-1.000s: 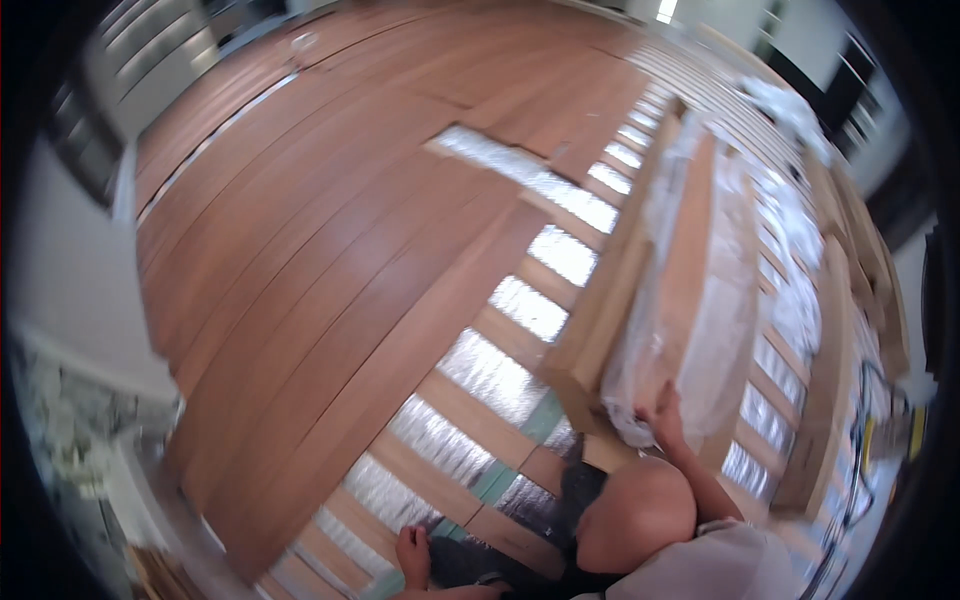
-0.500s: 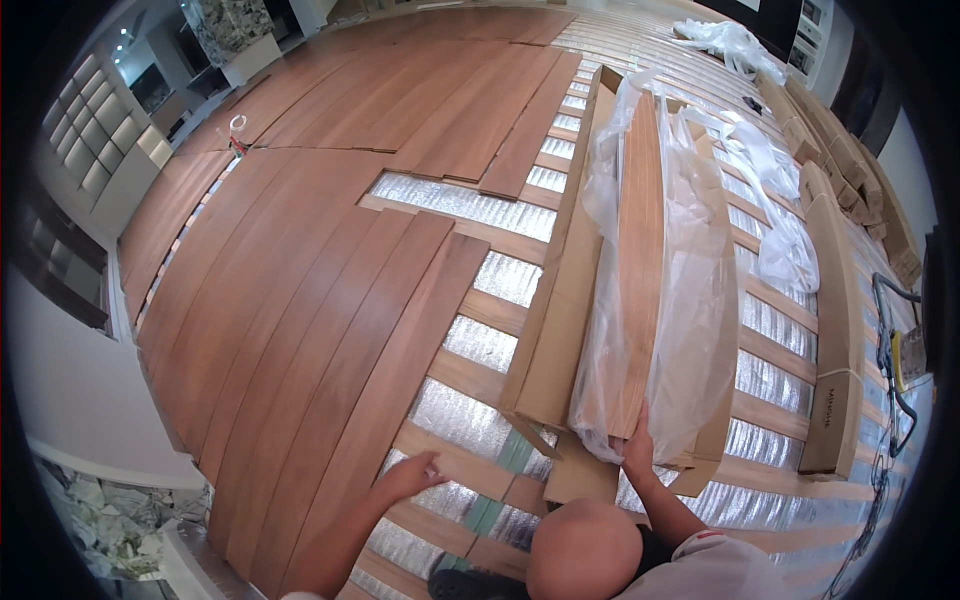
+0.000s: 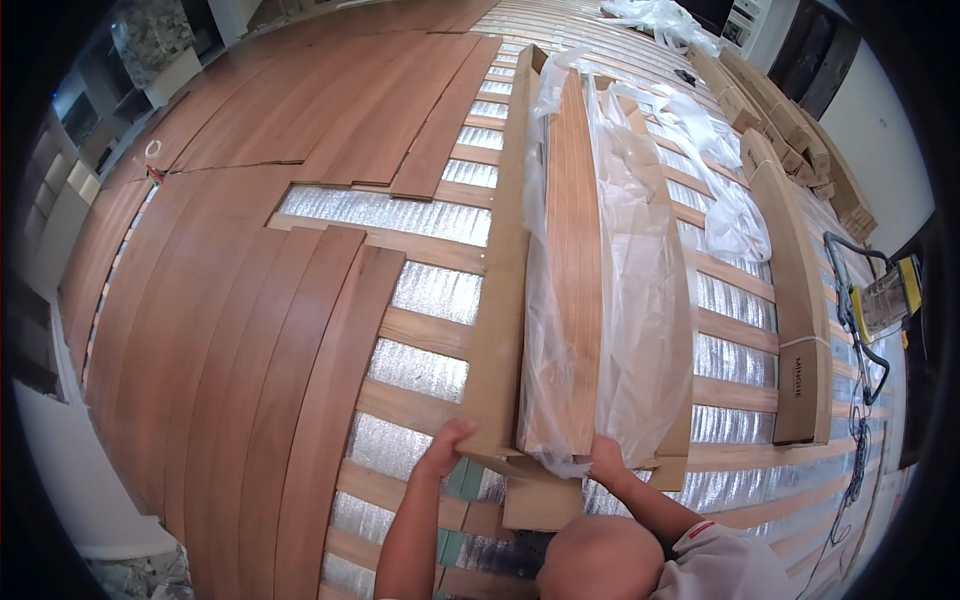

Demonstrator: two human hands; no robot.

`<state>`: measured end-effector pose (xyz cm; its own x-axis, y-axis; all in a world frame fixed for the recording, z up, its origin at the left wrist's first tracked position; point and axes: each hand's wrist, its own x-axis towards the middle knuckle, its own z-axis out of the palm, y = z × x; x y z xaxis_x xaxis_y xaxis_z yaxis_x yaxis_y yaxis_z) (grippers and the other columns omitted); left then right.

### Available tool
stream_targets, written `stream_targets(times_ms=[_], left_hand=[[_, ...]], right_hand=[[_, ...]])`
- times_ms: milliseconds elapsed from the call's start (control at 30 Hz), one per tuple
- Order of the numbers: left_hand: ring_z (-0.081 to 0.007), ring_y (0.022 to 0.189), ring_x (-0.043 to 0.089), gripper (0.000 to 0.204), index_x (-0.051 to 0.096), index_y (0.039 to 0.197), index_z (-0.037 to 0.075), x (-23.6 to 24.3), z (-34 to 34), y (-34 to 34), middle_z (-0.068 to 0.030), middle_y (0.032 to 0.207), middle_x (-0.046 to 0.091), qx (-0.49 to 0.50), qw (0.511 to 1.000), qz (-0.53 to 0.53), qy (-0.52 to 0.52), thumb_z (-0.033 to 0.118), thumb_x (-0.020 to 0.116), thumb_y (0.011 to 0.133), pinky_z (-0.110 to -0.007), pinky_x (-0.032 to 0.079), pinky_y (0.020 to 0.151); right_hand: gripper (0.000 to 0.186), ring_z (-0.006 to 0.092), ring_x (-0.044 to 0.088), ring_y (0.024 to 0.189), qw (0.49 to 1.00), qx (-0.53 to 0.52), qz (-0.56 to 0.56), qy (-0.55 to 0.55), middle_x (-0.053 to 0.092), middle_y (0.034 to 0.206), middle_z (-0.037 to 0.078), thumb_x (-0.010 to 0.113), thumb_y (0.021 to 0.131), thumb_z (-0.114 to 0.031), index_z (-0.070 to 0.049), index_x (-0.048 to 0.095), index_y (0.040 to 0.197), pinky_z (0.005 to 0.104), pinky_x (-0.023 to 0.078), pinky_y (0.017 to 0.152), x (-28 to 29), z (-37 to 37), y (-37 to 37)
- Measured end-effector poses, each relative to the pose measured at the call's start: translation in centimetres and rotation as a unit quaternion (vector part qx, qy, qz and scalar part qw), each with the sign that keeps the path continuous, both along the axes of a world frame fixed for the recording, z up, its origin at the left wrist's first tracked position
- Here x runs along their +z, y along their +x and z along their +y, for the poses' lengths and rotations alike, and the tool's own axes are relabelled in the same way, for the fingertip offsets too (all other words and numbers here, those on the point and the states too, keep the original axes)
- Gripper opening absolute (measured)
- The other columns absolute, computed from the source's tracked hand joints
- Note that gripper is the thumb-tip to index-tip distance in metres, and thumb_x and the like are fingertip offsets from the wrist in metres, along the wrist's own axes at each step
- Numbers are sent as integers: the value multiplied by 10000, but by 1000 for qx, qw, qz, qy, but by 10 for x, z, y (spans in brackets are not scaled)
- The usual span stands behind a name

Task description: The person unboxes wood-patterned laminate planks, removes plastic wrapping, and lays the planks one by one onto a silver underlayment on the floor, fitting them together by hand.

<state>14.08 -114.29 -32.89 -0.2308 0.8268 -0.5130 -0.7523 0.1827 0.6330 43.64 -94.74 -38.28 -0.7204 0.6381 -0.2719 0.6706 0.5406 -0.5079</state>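
Left hand [image 3: 447, 447]: we grip the near left corner of the opened cardboard carton [image 3: 505, 300].
Plank bundle [image 3: 575, 270]: plastic-wrapped in the carton on the floor battens [image 3: 425, 335], its long axis running straight away from us.
Right hand [image 3: 605, 460]: we clutch its near end; both hands are equally close.

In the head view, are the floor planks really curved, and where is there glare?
Head view: the laid planks bow only from fisheye distortion, strongest near the black rim; glare shines off the silver foil underlay and the clear plastic wrap; both hands look sharp, unblurred.
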Motion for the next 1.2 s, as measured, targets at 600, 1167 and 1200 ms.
stream_targets(times_ms=[600,1167,1200], left_hand=[[-206,1008,609,587,558,1238,7,7,90,149,-141,1116,650,-164,967,185,69,433,671,850,-325,458,901],[-157,807,643,397,516,1277,-7,-51,4,122,-115,916,661,54,954,287,-74,192,561,937,-283,513,724],[-155,804,645,396,521,1272,-6,-47,3,119,-115,904,663,57,949,300,-83,200,562,936,-287,513,718]], right_hand=[[501,371,631,954,994,-104,16,-2,663,984,207,757,689,-188,-41,577,1132,407,505,805,50,116,146],[1037,445,544,1060,976,-188,-59,91,492,1198,323,772,646,-403,-34,238,1454,466,451,919,74,99,90],[1052,453,528,1078,971,-186,-100,111,480,1206,331,772,642,-422,-35,230,1457,480,436,930,76,95,79]])
